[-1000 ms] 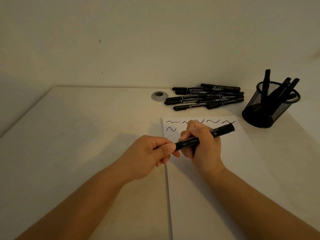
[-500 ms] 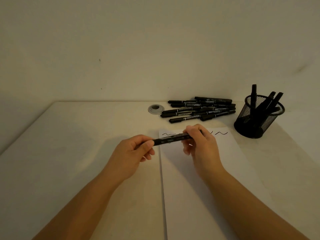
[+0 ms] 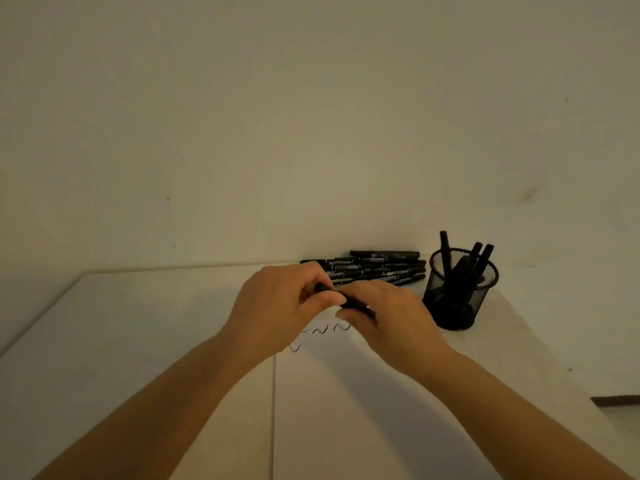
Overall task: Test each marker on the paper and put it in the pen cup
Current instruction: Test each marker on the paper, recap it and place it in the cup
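Both hands meet above the top of the white paper. My left hand and my right hand grip the two ends of one black marker, which is mostly hidden by the fingers. Black wavy test marks show on the paper just below the hands. A pile of several black markers lies at the back of the table. To the right stands the black mesh pen cup with three markers sticking out of it.
The pale table runs back to a plain wall. Its right edge falls away at the lower right, where a dark strip shows. The paper's left edge lies near the table's middle.
The hands have risen and moved back toward the marker pile, closing together over the marker. The view has tilted up, so the wall fills more of it. The grey disc is hidden now.
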`<state>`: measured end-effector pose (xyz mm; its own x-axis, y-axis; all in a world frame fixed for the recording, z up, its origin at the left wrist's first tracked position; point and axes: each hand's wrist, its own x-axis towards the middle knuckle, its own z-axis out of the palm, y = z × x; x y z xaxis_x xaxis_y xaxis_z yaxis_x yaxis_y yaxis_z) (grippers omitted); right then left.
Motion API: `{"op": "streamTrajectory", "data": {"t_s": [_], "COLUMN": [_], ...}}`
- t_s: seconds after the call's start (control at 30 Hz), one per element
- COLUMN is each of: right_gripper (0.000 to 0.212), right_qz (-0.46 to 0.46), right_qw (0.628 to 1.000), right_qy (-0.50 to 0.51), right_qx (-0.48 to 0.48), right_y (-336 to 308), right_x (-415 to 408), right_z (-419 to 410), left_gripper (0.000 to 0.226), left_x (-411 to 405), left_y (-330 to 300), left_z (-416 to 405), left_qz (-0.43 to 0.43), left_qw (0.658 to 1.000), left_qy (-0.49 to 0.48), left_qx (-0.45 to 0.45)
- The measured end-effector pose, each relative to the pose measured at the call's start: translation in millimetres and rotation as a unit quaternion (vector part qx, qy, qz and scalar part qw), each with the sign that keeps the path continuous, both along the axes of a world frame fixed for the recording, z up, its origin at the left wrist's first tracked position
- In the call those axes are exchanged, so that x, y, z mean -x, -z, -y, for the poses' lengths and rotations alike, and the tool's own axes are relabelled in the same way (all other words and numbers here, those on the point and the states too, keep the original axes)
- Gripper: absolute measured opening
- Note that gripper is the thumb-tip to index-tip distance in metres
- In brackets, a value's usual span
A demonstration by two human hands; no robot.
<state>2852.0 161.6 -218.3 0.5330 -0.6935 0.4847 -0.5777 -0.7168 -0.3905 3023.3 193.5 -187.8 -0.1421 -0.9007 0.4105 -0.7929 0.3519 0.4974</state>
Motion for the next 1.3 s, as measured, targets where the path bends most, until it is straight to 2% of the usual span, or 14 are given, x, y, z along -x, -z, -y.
{"op": "streamTrajectory", "data": {"t_s": [0.07, 0.13, 0.2, 0.3, 0.4, 0.5, 0.8, 0.87, 1.03, 1.1, 1.23, 1.3], "right_gripper": [0.023, 0.021, 0.018, 0.028, 0.034, 0.029, 0.012, 0.015, 0.044, 0.038, 0.011, 0.010], "right_qz": [0.032, 0.108, 0.213, 0.334, 0.379, 0.364, 0.258, 0.246, 0.213, 0.206, 0.152, 0.132], "right_qw": [0.998, 0.985, 0.959, 0.923, 0.907, 0.911, 0.939, 0.939, 0.945, 0.946, 0.960, 0.963], "right_qy": [0.049, 0.116, 0.155, 0.168, 0.163, 0.170, 0.198, 0.204, 0.224, 0.228, 0.212, 0.207], "right_qx": [-0.023, -0.065, -0.100, -0.092, -0.081, -0.091, -0.112, -0.123, -0.104, -0.101, -0.099, -0.115], "right_y": [-8, -17, -28, -41, -46, -38, 3, 6, 6, 4, 5, 5], "right_x": [18, 39, 60, 85, 98, 104, 116, 118, 122, 122, 121, 119], "right_z": [15, 31, 46, 59, 69, 79, 90, 91, 90, 90, 92, 92], "left_gripper": [0.011, 0.008, 0.011, 0.029, 0.031, 0.034, 0.033, 0.032, 0.027, 0.027, 0.028, 0.026], "left_x": [9, 17, 21, 24, 29, 34, 50, 51, 52, 52, 51, 48], "left_y": [-6, -5, 1, 17, 32, 46, 82, 84, 88, 89, 86, 84], "left_z": [20, 49, 81, 127, 161, 184, 209, 211, 214, 215, 212, 207], "left_qz": [-0.069, -0.095, -0.054, 0.033, 0.128, 0.189, 0.238, 0.245, 0.216, 0.206, 0.204, 0.198], "left_qw": [0.998, 0.995, 0.998, 0.995, 0.985, 0.972, 0.961, 0.961, 0.970, 0.972, 0.973, 0.975], "left_qy": [0.003, -0.002, -0.020, -0.038, -0.031, -0.025, -0.035, -0.044, -0.058, -0.058, -0.055, -0.065], "left_qx": [-0.004, -0.010, -0.027, -0.085, -0.109, -0.135, -0.134, -0.122, -0.099, -0.102, -0.088, -0.070]}}
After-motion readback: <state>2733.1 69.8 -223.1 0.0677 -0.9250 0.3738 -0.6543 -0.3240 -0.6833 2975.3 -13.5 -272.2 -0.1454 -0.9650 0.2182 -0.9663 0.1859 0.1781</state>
